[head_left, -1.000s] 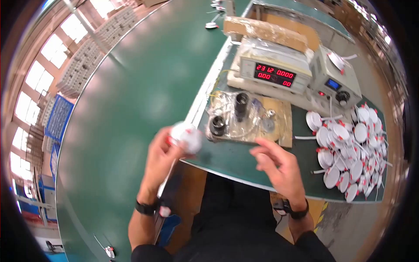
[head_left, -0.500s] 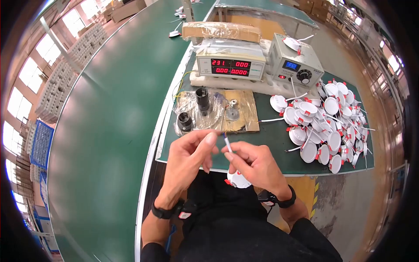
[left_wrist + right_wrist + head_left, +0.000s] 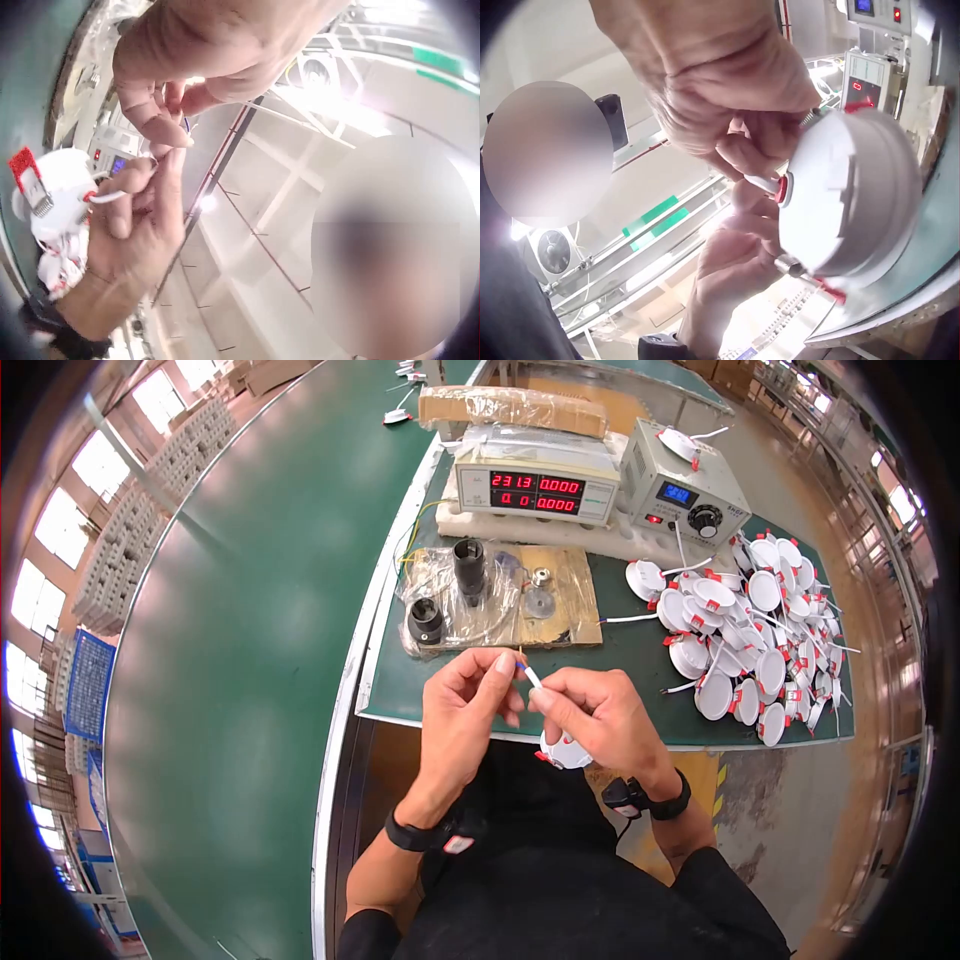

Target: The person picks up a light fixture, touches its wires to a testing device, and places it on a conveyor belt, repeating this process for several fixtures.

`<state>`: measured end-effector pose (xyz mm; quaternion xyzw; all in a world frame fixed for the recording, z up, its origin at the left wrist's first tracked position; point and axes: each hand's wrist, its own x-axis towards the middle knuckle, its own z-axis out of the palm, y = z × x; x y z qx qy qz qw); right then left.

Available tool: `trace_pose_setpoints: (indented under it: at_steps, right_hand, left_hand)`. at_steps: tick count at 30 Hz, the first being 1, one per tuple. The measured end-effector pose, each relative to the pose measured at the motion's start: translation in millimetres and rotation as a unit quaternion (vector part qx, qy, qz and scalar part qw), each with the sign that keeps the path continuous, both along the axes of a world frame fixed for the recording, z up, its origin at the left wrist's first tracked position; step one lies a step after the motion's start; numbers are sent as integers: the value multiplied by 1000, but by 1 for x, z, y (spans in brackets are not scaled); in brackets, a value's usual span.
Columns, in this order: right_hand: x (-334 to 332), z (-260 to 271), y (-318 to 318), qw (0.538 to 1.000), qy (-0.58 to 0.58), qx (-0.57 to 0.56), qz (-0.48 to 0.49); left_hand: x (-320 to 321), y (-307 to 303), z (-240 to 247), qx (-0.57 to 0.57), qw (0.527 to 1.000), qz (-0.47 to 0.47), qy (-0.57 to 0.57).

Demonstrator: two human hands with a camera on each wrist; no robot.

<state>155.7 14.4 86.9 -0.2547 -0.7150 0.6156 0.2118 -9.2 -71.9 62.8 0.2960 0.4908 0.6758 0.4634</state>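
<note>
In the head view, my right hand (image 3: 600,715) pinches the white cable (image 3: 533,677) of a round white downlight (image 3: 568,752). The lamp hangs below that hand, partly hidden by it. At the cable's tip, my left hand (image 3: 460,700) pinches the thin wire ends (image 3: 520,663), one of them blue. From the right wrist, the downlight (image 3: 840,202) shows its white housing, with the cable coming out through a red grommet. Its spring clips have red sleeves. Both hands' fingertips meet close together in the left wrist view, a blue wire (image 3: 187,124) between them.
A board (image 3: 575,595) wrapped in plastic, with black sockets (image 3: 468,568), lies beyond my hands. Behind it stand a meter (image 3: 540,490) with red digits and a grey box (image 3: 690,490) with a dial. Many downlights (image 3: 715,695) are heaped at right on the green table (image 3: 630,660).
One second ago my left hand held the downlight at left and my right hand was empty. By half a second ago, both hands had met at the cable; since then they have shifted slightly right.
</note>
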Motion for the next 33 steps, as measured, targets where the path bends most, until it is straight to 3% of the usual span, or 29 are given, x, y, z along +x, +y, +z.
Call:
trace_pose_setpoints:
  at_steps: [4, 7, 10, 13, 14, 17, 23, 33]
  right_hand:
    - [-4, -3, 6, 999, 1, -25, -20]
    - [-9, -2, 10, 995, 10, -83, -46]
    - [-10, -14, 29, 988, 51, -117, -91]
    - [-18, -26, 51, 982, 62, -124, -128]
    - [-22, -33, 58, 983, 54, -116, -132]
    - [-30, -55, 81, 983, 25, -102, -148]
    - [-37, -63, 96, 983, -53, -136, -111]
    - [-43, -68, 103, 979, -100, -135, -114]
  left_hand:
    - [15, 8, -4, 13, 998, 21, 64]
    - [19, 12, -5, 32, 997, -71, -14]
    - [10, 15, -15, -33, 992, -125, 8]
    - [19, 13, -33, -64, 967, -233, -84]
    - [18, 18, -34, -86, 941, -274, -179]
    - [24, 33, -51, -80, 952, -214, -204]
    - [25, 49, -52, -115, 910, -259, -303]
    - [15, 60, -54, -128, 898, -284, -312]
